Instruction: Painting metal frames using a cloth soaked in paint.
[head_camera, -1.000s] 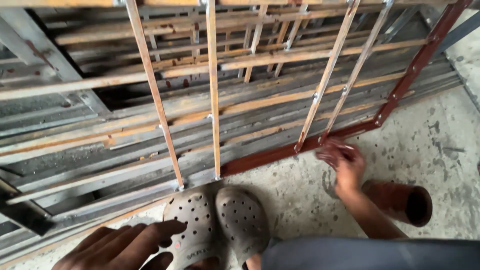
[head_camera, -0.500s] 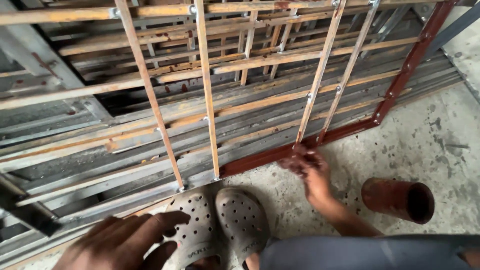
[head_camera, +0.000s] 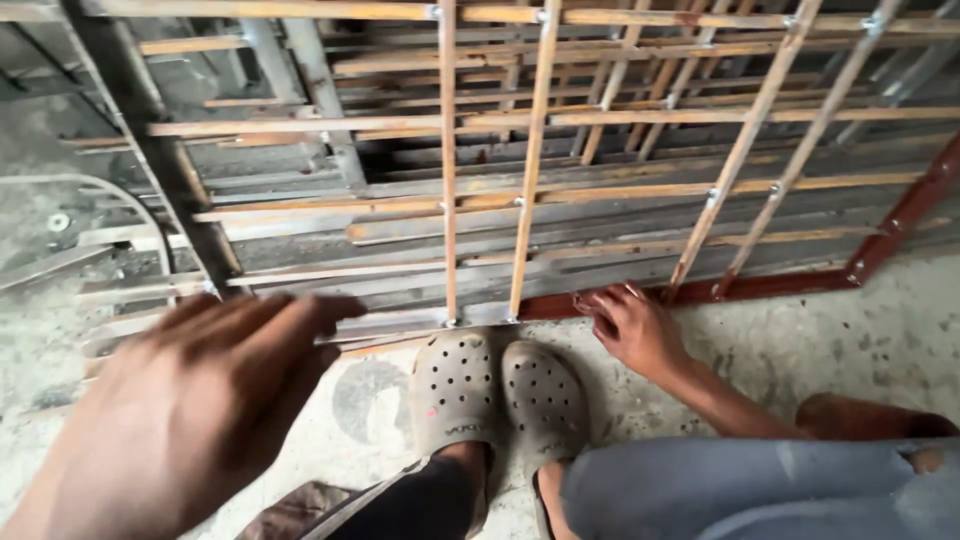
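A welded metal grille (head_camera: 530, 190) of thin rusty bars lies flat over a pile of grey steel sections, with a red-painted frame edge (head_camera: 760, 287) along its near side. My right hand (head_camera: 630, 325) grips that red edge, fingers curled over it. My left hand (head_camera: 190, 400) is raised close to the camera, blurred, fingers spread and holding nothing, above the grille's near left corner. My two feet in grey perforated clogs (head_camera: 495, 395) stand against the frame between the hands.
A rusty brown pipe piece (head_camera: 865, 418) lies on the concrete floor (head_camera: 850, 340) behind my right forearm. Stacked steel bars and angle sections (head_camera: 300, 220) fill the area under and beyond the grille. A dark upright bar (head_camera: 150, 140) crosses at the left.
My view has shifted right and closer. My right hand moved left along the floor onto the red frame edge. My left hand rose from beside the clogs towards the camera.
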